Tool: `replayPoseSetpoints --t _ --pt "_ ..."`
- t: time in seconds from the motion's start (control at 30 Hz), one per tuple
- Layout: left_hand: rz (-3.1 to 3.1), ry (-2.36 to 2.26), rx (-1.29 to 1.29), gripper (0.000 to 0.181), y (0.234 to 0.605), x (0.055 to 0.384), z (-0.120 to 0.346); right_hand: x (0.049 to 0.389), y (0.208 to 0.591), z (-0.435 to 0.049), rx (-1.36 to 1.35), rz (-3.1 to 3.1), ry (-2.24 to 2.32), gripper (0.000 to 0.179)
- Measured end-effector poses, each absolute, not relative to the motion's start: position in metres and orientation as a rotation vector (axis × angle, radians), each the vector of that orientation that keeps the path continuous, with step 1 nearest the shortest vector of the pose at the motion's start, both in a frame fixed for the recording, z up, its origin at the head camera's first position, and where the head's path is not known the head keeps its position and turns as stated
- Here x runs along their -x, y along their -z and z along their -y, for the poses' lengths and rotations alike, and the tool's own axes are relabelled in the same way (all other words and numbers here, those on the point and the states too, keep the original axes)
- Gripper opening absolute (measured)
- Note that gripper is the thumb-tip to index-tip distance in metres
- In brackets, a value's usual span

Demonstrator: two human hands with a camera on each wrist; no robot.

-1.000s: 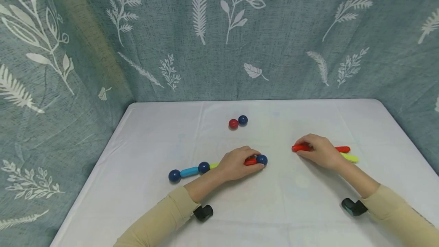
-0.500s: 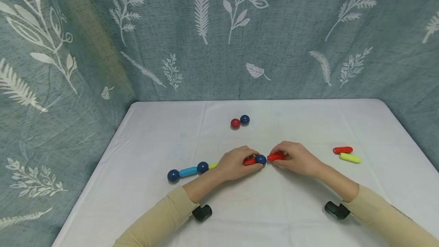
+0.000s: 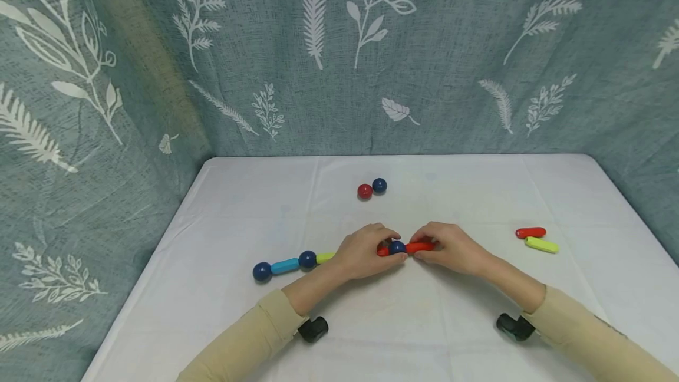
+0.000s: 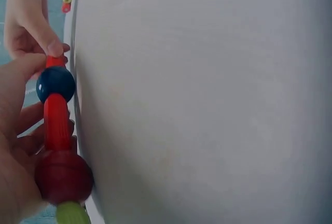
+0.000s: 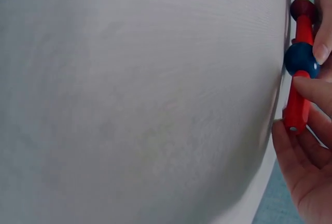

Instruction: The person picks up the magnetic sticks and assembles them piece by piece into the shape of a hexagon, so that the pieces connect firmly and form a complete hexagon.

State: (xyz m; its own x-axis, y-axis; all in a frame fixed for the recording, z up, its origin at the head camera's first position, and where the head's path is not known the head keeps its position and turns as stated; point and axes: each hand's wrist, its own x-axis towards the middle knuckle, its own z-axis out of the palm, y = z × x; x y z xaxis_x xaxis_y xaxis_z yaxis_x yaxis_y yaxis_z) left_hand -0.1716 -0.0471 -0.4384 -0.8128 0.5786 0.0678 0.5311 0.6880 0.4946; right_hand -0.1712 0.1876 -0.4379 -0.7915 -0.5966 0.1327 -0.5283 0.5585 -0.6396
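A chain of balls and coloured rods lies across the table. From its left end come a navy ball, a light blue rod, another navy ball and a yellow-green rod. My left hand covers the middle, where the left wrist view shows a dark red ball and a red rod. Its thumb and fingertips pinch the navy ball beyond. My right hand pinches a second red rod, whose end touches that navy ball.
Farther back, a loose red ball and navy ball sit side by side. A red rod and a yellow-green rod lie at the right of the white-covered table. A patterned curtain hangs behind.
My right hand has carried a red rod leftward from beside the loose rods to the navy ball. The chain has shifted slightly left; my left hand has stayed almost in place.
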Motion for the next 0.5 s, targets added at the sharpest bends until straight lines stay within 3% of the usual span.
replayPoseSetpoints --t 0.5 --pt "-2.844 -0.822 -0.881 0.023 0.440 0.173 0.051 0.190 0.439 -0.176 0.942 -2.537 1.169 0.017"
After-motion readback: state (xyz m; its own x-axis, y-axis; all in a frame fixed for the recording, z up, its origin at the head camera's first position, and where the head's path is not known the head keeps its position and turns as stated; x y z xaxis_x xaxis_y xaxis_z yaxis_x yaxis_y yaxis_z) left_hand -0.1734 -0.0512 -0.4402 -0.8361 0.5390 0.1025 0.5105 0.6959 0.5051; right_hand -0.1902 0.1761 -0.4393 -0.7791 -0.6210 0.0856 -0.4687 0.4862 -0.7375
